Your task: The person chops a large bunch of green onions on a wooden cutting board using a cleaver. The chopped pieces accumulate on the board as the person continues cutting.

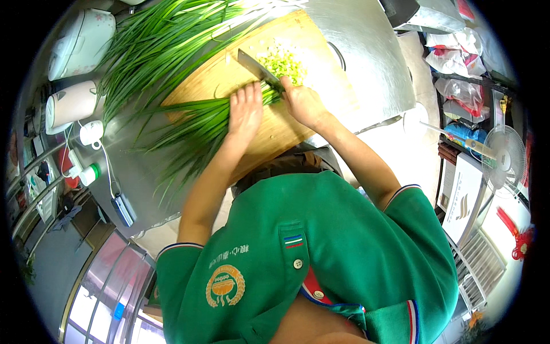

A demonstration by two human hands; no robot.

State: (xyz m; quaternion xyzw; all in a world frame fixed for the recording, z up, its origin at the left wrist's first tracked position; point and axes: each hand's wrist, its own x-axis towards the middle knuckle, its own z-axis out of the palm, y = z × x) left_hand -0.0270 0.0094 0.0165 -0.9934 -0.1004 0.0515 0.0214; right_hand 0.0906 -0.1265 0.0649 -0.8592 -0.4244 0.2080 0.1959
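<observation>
My left hand point(246, 110) lies over a bunch of green onions point(200, 117) and grips it against a wooden cutting board point(195, 80). The bunch's long green leaves trail off to the left, past the board's edge. In my right hand point(303, 103) is the handle of a kitchen knife point(258, 67), its broad dark blade angled up and left, just ahead of my left fingertips. A pile of chopped green onion point(286, 64) sits beyond the blade. Further up, a larger heap of whole green onions point(166, 46) covers the far left of the board and table.
The board rests on a shiny metal table point(366, 51). At the left stand a white lidded container point(83, 43), a pale cylindrical container point(73, 106) and a white cable point(109, 163) with a dark device point(121, 209). To the right are a fan point(504, 157) and shelves with plastic bags point(458, 51).
</observation>
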